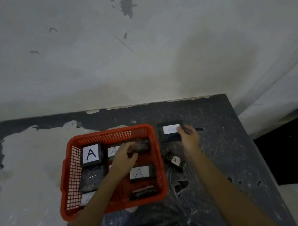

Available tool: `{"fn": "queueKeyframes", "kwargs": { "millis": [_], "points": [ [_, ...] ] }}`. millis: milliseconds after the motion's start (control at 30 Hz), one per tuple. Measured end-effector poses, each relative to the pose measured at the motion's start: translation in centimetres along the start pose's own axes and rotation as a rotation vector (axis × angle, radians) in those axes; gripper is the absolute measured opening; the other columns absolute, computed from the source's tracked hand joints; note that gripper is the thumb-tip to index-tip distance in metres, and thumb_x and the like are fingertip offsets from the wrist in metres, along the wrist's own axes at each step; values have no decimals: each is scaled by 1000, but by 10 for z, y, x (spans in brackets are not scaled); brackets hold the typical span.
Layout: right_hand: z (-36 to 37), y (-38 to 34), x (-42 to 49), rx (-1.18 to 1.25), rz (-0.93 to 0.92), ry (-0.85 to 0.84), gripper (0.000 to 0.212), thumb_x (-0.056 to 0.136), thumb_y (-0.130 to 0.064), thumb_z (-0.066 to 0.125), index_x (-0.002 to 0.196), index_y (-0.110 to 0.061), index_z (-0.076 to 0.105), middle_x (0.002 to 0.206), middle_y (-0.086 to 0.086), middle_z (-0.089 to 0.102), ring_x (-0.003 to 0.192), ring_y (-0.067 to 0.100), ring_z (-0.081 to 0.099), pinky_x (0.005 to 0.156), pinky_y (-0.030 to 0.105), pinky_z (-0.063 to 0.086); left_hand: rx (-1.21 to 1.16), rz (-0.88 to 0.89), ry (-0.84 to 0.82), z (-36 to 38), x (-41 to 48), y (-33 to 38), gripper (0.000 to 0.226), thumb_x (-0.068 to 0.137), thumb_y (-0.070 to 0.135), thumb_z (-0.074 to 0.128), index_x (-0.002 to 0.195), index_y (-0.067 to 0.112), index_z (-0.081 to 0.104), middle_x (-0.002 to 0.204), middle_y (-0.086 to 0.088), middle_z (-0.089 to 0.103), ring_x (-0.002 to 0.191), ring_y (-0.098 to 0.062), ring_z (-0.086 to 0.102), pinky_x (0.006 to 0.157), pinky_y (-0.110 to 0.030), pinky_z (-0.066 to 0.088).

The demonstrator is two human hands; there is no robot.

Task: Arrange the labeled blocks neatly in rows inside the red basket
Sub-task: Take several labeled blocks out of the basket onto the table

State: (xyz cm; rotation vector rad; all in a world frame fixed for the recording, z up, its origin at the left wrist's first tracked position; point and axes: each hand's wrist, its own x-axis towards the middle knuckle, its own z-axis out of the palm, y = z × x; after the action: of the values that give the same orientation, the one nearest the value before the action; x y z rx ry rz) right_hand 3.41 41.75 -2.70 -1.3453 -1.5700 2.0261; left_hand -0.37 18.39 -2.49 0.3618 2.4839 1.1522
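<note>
**Blocks partly placed, several labels obscured**

The red basket (112, 171) is seen on a worn dark table (222, 160), its near-left corner crossed by the left forearm. Inside it, a block marked "A" (90, 153) is set at the far-left corner, and a second labelled block (139, 172) lies toward the right side. A block at the far middle (112, 151) is half covered by the left hand (124, 158), so its letter is only faintly read. The left hand is closed over a dark block at the far right of the basket (141, 146) — this block is smeared by motion blur and no label can be made out on it. A dark unlabelled face (92, 178) is seen on the left side, with a pale label (86, 199) below it cut off by the arm. A block at the near-right (143, 191) is tilted and its label is hardly visible.

Outside the basket, just beside its right wall, a larger dark block (170, 131) is grasped at its near-right edge by the right hand (189, 138); its label is blurred beyond reading. A small "A" block (174, 160) lies on the table between basket and right forearm — partly lost in shadow.
</note>
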Motion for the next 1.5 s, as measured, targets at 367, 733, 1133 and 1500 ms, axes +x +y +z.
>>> {"fn": "queueKeyframes", "kwargs": {
  "millis": [367,733,1133,1500],
  "points": [
    [-22,49,31,-883,34,150,52,75,-35,73,117,-12,53,127,19,50,117,36,48,100,46,43,722,-360,85,-23,-62,-107,71,54,41,78,109,10,45,107,-21,49,91,-40,53,70,-51,53],
    [11,32,-54,-742,-816,-124,17,76,2,63,89,-9,61,98,6,54,96,15,42,78,14,30,315,-305,304,-45,-70,-65,18,85,13,57,102,7,52,95,-11,60,70,-18,58,55,-24,46],
    [37,9,-106,-601,-159,-734,39,84,-23,66,122,-25,53,119,-3,58,104,13,59,87,31,53,-443,-191,96,-34,-71,6,28,92,11,49,115,25,57,104,9,61,94,-6,59,73,-19,48],
    [-97,63,-14,-461,168,264,44,86,-22,66,119,3,54,120,23,61,105,37,59,91,44,50,-70,-217,-475,8,-76,-46,32,78,30,71,104,37,54,109,13,57,102,-3,54,80,-12,40]
  ]
}}
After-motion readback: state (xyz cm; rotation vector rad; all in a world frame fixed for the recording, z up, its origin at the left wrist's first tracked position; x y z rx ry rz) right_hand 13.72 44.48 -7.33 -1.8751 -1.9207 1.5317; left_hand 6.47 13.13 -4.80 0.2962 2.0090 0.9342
